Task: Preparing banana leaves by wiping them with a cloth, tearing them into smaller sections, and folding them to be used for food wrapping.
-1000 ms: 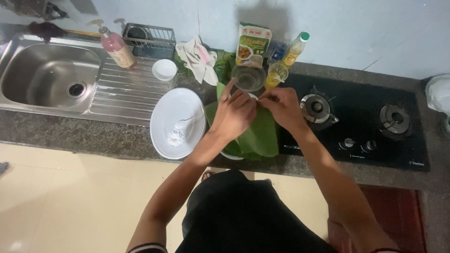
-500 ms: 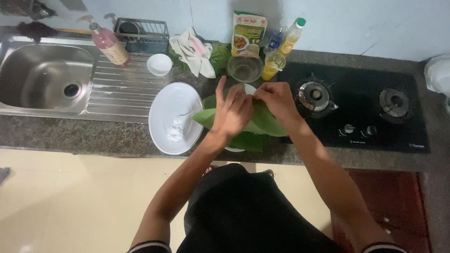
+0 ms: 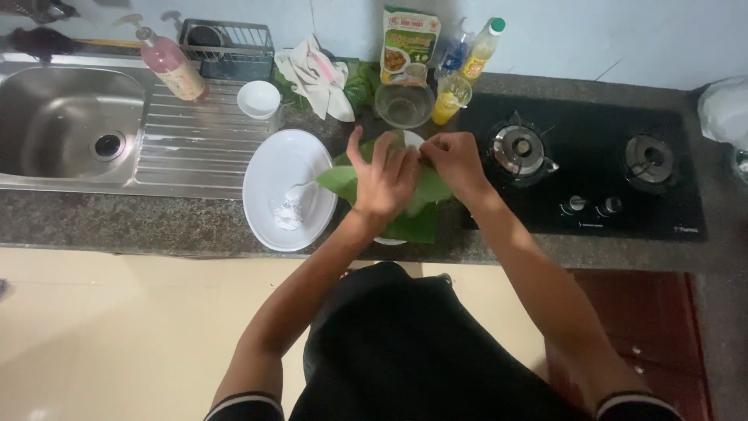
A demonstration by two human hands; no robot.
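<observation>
Green leaf (image 3: pixel 413 222) lies on the near counter (image 3: pixel 156 226), long axis left-right. Left hand (image 3: pixel 383 181) presses flat on it, fingers spread; right hand (image 3: pixel 452 160) pinches its far edge (just beside). White plate (image 3: pixel 273 168) left.

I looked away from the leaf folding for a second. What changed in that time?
The green leaf went from lying spread out to gathered under both hands. The left hand now presses flat on it with fingers spread; the right hand pinches its upper edge. The white bowl, glass bowl and bottles stayed put.
</observation>
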